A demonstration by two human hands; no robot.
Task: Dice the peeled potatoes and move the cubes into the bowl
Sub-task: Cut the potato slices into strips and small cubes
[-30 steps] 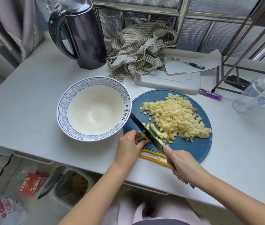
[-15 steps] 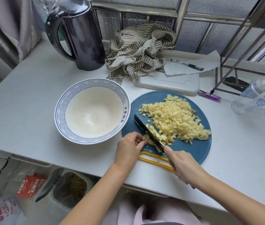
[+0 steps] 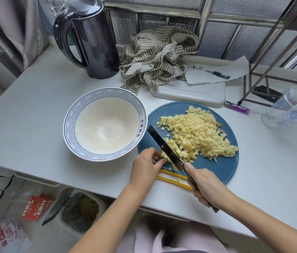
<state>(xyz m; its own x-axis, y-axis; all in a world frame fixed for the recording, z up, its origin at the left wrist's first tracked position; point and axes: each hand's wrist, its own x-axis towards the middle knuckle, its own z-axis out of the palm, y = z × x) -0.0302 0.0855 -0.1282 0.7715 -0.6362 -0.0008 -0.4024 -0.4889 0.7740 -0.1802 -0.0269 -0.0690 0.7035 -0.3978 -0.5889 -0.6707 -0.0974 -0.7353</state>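
Pale yellow potato strips (image 3: 164, 155) are lying pinned under the curled fingertips of the left hand (image 3: 146, 165), right against the dark knife (image 3: 164, 146) blade. The right hand (image 3: 205, 188) is gripping the knife handle, fingers wrapped round it. Beyond the blade, diced cubes (image 3: 198, 134) are sitting heaped on the round blue board (image 3: 222, 167). Just left of the board, the patterned bowl (image 3: 69, 123) is standing on the white table (image 3: 34, 99).
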